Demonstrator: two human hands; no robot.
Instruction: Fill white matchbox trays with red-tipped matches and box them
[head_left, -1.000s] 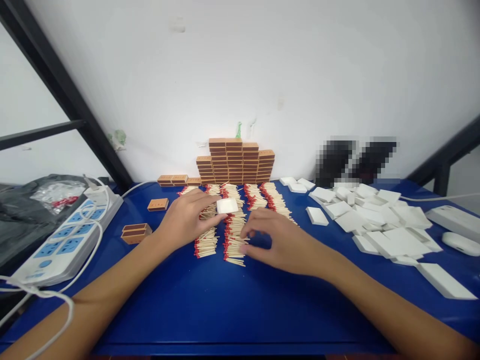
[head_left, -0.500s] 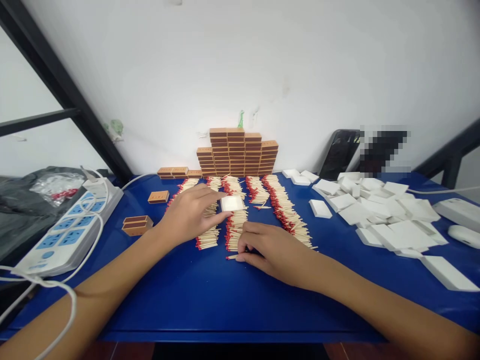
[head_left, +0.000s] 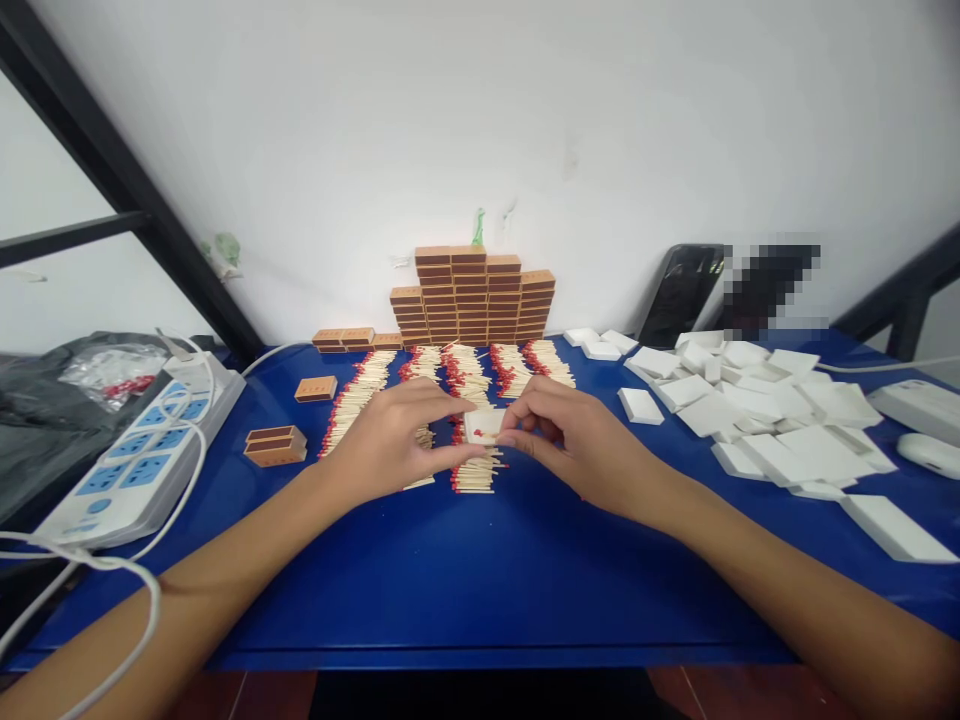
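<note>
Between thumb and fingers my left hand [head_left: 397, 435] grips a small white matchbox tray [head_left: 475, 424] by its left side, above the middle rows of matches. My right hand [head_left: 574, 435] is closed in a pinch at the tray's right end, with red-tipped matches [head_left: 484, 434] at its fingertips, over the tray. How many it pinches is hard to make out. Rows of red-headed matches [head_left: 362, 385] lie on the blue table [head_left: 480, 580] behind and below both hands, which cover parts of them.
Against the wall rises a stack of brown matchboxes [head_left: 472, 300]; more matchboxes [head_left: 275, 446] lie at the left. A heap of white trays [head_left: 780, 410] spreads at the right, near a black phone [head_left: 681, 292]. A power strip [head_left: 135, 455] with white cables runs along the left.
My right hand has lifted from the table's front with matches and come to the tray. My left hand has shifted the tray slightly right and nearer.
</note>
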